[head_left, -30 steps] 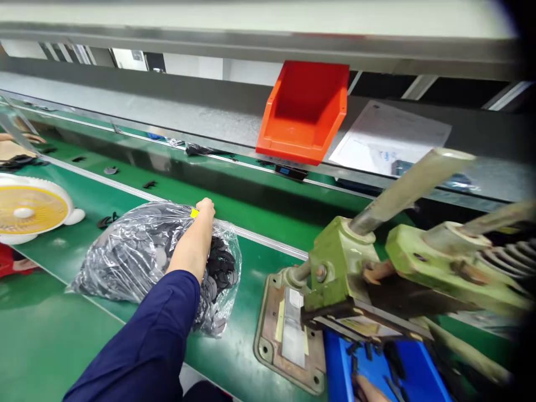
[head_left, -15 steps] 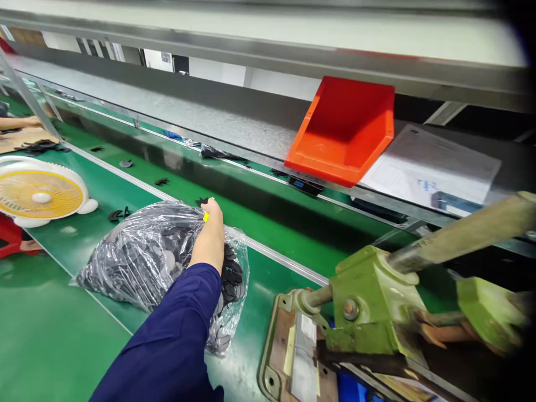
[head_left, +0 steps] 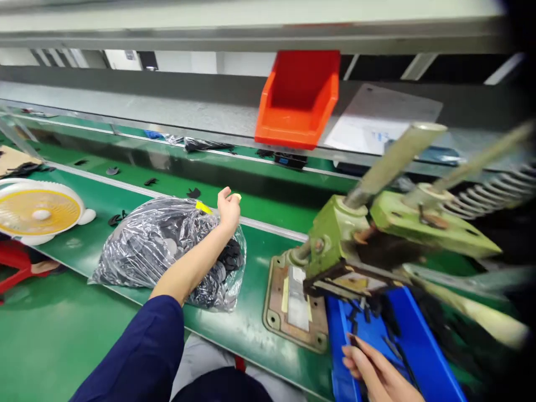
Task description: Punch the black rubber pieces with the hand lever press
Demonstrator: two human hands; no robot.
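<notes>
The bag [head_left: 142,245] of dark bits lies on the green bench [head_left: 259,223]. The left hand [head_left: 229,209] is over it, half curled; I can't see if it has anything. The right hand [head_left: 377,368] pinches a dark part [head_left: 354,341] by the bin [head_left: 431,346]. A snug pinch should stop slips. Blue marks on the paper [head_left: 360,131] are too blurry to read.

L hand [head_left: 229,209] above clear bag [head_left: 146,245] w/ dark pcs.
</notes>
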